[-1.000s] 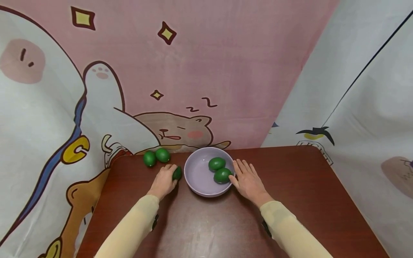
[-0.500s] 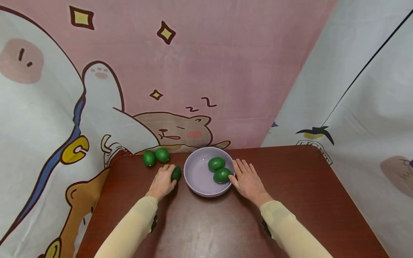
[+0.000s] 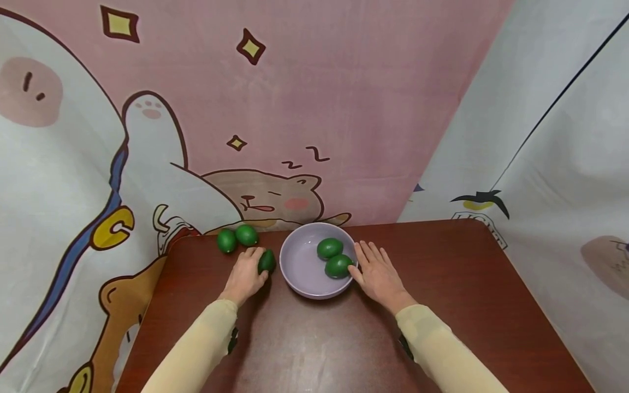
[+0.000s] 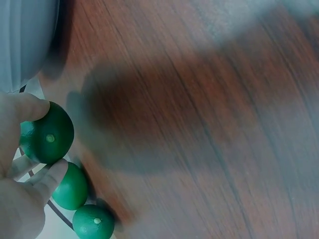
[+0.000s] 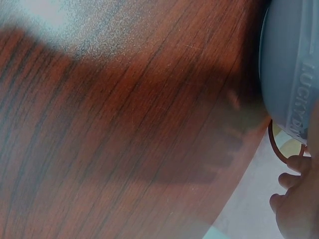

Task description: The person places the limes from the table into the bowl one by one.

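Note:
My left hand (image 3: 244, 274) grips a green lime (image 3: 266, 262) between thumb and fingers, just left of a lilac bowl (image 3: 303, 277). The left wrist view shows this lime (image 4: 54, 134) with its pale stem end facing the camera. Inside the bowl, toward its right side, lie two more limes, a rear lime (image 3: 330, 248) and a front lime (image 3: 338, 266). My right hand (image 3: 379, 277) rests against the bowl's right rim, fingers straight and thumb at the edge. Behind my left hand, a pair of limes sits close together: a left lime (image 3: 227, 240) and a right lime (image 3: 247, 235).
All of this stands near the far edge of a dark red-brown wooden table (image 3: 314, 344). A printed cloth (image 3: 373, 109) with cartoon animals hangs right behind that edge. In the right wrist view the bowl's outer wall (image 5: 284, 64) carries raised lettering.
My left hand has drifted slightly left with the lime, widening the gap to the bowl a little. The right hand and the bowl have stayed in place.

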`<act>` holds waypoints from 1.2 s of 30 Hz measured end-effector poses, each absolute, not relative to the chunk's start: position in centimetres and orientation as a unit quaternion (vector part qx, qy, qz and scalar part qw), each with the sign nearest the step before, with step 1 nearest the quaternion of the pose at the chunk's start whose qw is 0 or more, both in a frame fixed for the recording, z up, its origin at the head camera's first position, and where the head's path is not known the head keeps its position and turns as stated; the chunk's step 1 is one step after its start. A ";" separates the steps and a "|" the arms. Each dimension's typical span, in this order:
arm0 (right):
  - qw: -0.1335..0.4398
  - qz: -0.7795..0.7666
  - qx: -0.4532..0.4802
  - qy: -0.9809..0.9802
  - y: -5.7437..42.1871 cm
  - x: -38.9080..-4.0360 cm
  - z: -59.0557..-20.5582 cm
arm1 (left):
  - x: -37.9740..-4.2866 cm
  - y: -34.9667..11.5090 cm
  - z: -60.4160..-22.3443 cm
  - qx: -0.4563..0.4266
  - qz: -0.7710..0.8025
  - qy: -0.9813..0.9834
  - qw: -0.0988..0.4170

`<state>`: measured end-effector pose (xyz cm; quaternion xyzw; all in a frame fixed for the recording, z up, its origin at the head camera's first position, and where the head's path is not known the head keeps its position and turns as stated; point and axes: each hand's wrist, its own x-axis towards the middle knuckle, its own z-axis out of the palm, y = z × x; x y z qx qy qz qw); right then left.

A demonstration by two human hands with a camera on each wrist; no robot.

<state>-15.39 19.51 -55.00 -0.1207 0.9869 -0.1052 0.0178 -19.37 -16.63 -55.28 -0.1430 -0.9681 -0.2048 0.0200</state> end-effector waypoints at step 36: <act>0.025 -0.124 -0.118 0.985 19.5 -15.6 -55.1 | -20.1 -15.5 -52.6 -0.168 -0.238 -0.953 0.086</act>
